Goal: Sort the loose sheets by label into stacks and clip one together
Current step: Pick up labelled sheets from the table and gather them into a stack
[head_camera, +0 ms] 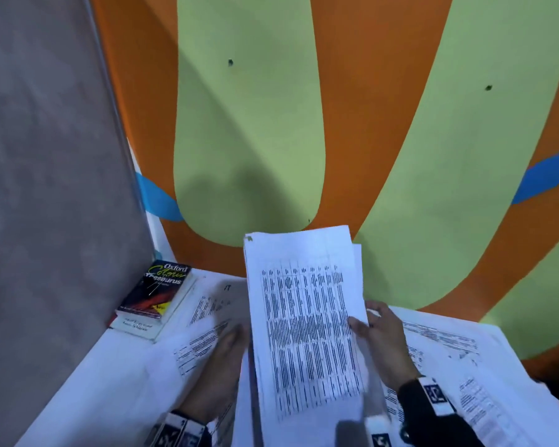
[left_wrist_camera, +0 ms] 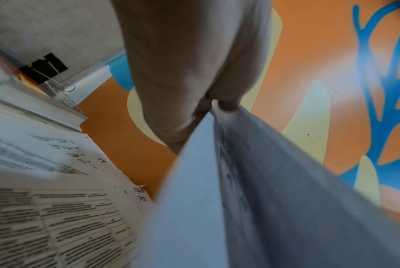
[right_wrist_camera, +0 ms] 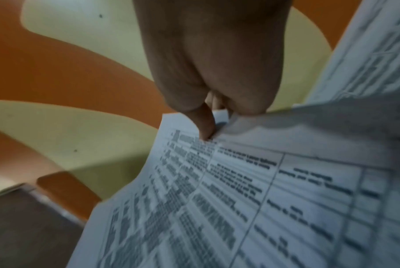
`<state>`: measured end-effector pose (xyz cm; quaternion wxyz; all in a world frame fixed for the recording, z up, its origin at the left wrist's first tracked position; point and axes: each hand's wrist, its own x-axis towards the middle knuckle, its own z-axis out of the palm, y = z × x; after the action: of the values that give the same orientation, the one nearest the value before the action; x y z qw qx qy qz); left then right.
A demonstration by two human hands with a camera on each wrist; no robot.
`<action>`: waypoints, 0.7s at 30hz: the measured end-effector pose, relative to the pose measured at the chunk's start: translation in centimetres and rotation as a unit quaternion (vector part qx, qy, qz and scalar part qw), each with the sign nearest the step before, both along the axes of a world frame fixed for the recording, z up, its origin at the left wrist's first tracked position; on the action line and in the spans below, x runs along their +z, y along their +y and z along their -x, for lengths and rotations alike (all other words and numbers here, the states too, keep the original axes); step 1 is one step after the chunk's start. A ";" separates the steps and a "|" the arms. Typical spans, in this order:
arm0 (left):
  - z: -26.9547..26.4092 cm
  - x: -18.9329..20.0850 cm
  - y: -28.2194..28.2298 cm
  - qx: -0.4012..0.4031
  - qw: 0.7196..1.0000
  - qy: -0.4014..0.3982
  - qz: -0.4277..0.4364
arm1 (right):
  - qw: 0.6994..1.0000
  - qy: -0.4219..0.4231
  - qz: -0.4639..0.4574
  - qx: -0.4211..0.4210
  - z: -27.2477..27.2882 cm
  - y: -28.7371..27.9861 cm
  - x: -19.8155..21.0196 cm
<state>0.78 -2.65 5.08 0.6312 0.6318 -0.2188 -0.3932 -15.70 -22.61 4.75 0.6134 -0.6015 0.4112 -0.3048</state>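
Hands (head_camera: 220,366) (head_camera: 384,337) hold printed sheets (head_camera: 304,317) upright above table (head_camera: 110,382).

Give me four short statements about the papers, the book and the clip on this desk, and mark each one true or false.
1. Both hands, left hand and right hand, hold the bundle of sheets up off the desk. True.
2. The thesaurus lies on the right of the desk. False: it lies at the far left, on another book.
3. The binder clip is black. True.
4. The binder clip is fastened on the bundle of sheets. False: it sits apart, by the thesaurus.
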 end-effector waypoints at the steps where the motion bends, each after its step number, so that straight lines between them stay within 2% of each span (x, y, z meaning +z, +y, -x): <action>1: -0.1 0.2 -0.2 0.018 1.000 -0.006 0.010 | 0.999 -0.029 0.030 -0.029 -0.1 0.1 0.5; 5: 0.0 2.8 -2.1 0.071 0.978 -0.182 0.067 | 0.976 -0.129 0.154 -0.089 -0.5 1.4 3.3; 8: 0.4 4.8 -3.5 0.148 0.937 -0.304 0.087 | 0.951 -0.162 0.243 -0.105 -0.8 2.4 4.9; 11: 0.5 5.1 -4.2 0.159 0.929 -0.320 0.102 | 0.945 -0.150 0.276 -0.088 -0.6 2.8 4.9; 15: 0.8 3.3 -4.4 0.149 0.930 -0.329 0.068 | 0.966 -0.093 0.239 -0.021 -0.2 3.2 3.1; 18: 1.3 2.8 -4.5 0.160 0.936 -0.310 0.048 | 0.969 -0.069 0.237 -0.026 -0.4 3.6 2.4; 21: 1.5 3.3 -4.7 0.181 0.928 -0.319 0.072 | 0.958 -0.077 0.268 -0.060 -0.8 3.7 3.0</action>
<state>-0.70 -7.36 8.42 0.6321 0.7059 -0.3179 -0.0334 -14.94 -18.88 7.77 0.4400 -0.6929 0.3008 -0.4856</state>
